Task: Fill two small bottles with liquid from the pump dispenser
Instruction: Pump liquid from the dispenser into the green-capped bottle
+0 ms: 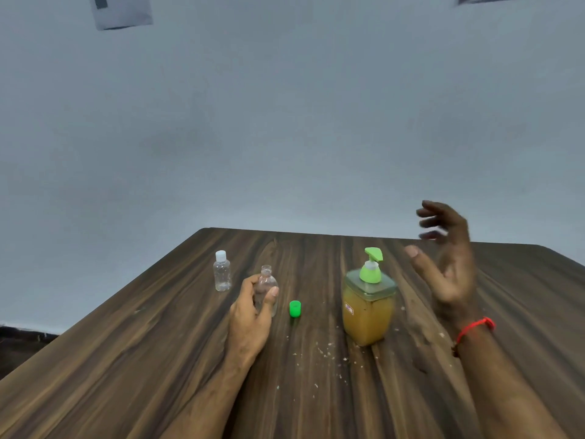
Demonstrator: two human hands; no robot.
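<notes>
Both hands are over the dark wood-grain surface (126, 359). The left hand (250, 315) is wrapped around an uncapped clear small bottle (267, 288), thumb and fingers closed on its sides; the bottle stands upright, its open neck showing above the fingers, and it looks empty. The right hand (449, 264) is raised above the surface to the right of the pump dispenser (368, 305), fingers spread and slightly blurred, palm turned toward the dispenser, touching nothing.

That dispenser is a squarish clear jar holding amber-yellow liquid nearly to its shoulder, with a light green pump head (372, 264) whose spout points right, and a small red-and-white label on its front. Between it and the held bottle, a green cap (295, 308) sits on the surface, just beside the bottle. A second clear small bottle (222, 275), closed with a white cap, stands upright farther back and to the left, apart from the left hand.

Pale crumbs (323, 350) are scattered on the wood in front of the dispenser. A red thread bracelet (474, 329) circles the right wrist. Behind the surface is a plain pale blue-grey wall (285, 122).
</notes>
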